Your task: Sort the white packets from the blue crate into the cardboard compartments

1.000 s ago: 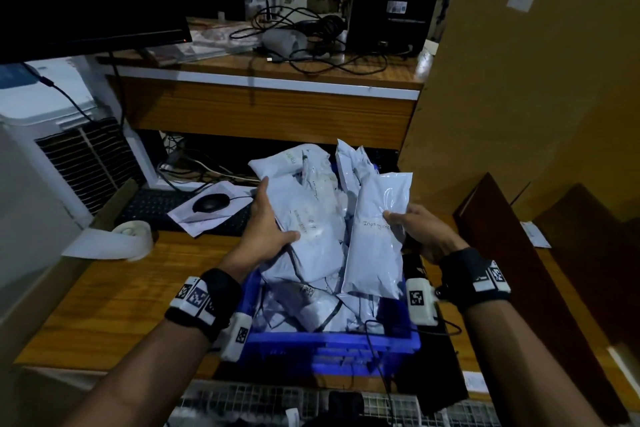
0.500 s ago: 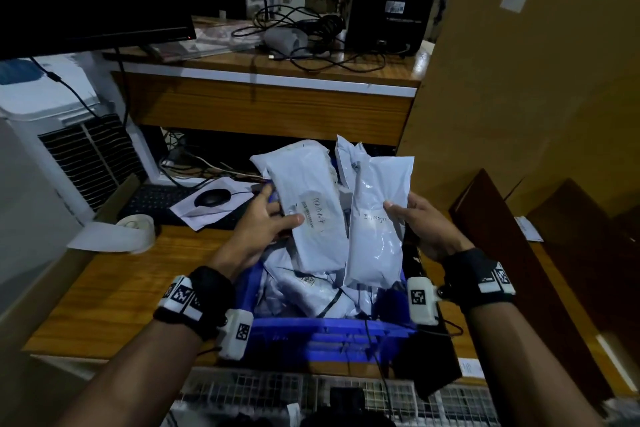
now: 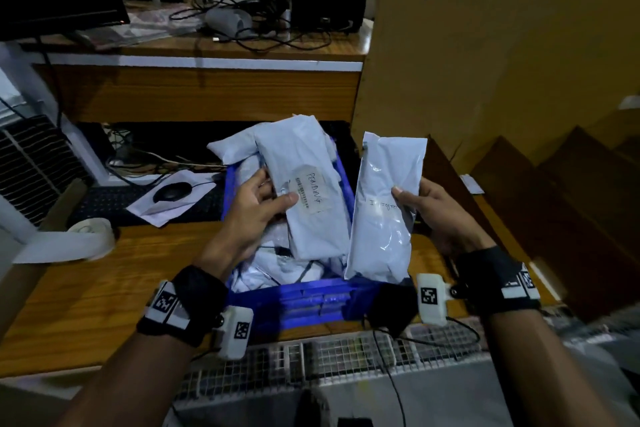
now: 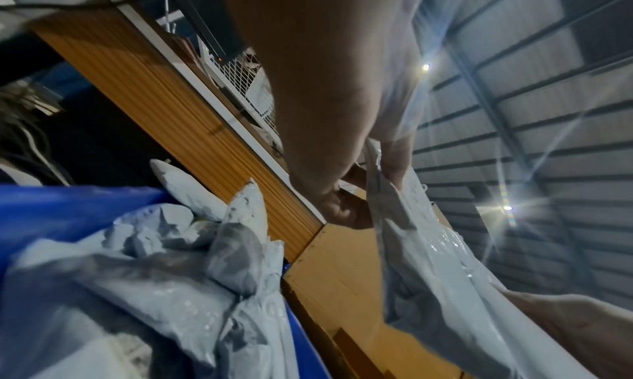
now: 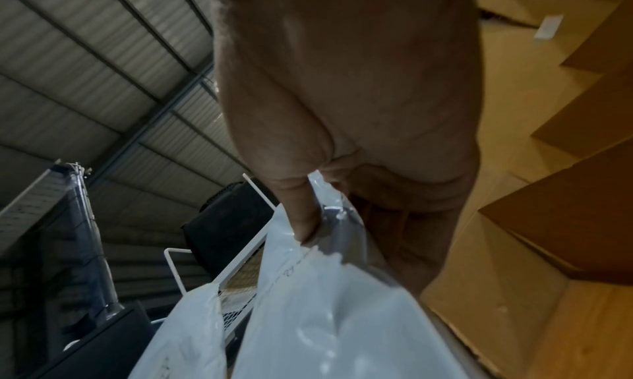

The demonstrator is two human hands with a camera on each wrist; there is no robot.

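The blue crate [image 3: 304, 302] sits on the wooden desk, with several white packets [image 3: 277, 270] heaped inside. My left hand [image 3: 258, 208] grips a white packet with a handwritten label [image 3: 308, 191], held upright above the crate. My right hand [image 3: 429, 208] pinches a second white packet [image 3: 384, 211] by its right edge, upright, just right of the first. In the left wrist view fingers [image 4: 346, 211] clamp the packet's edge [image 4: 411, 222]. In the right wrist view my thumb [image 5: 301, 214] presses on the packet [image 5: 342, 317]. Cardboard compartments [image 3: 554, 204] stand to the right.
A tall cardboard wall [image 3: 502, 55] rises behind the compartments. Left of the crate lie a keyboard [image 3: 114, 204], a mouse on paper [image 3: 171, 192] and a tape roll [image 3: 90, 236]. A shelf with cables [image 3: 242, 31] runs behind. A wire mesh rack [image 3: 329, 357] is below the desk edge.
My left hand lifted the labelled packet out of the heap and raised it. The right hand's packet shifted right, so the two packets stand apart.
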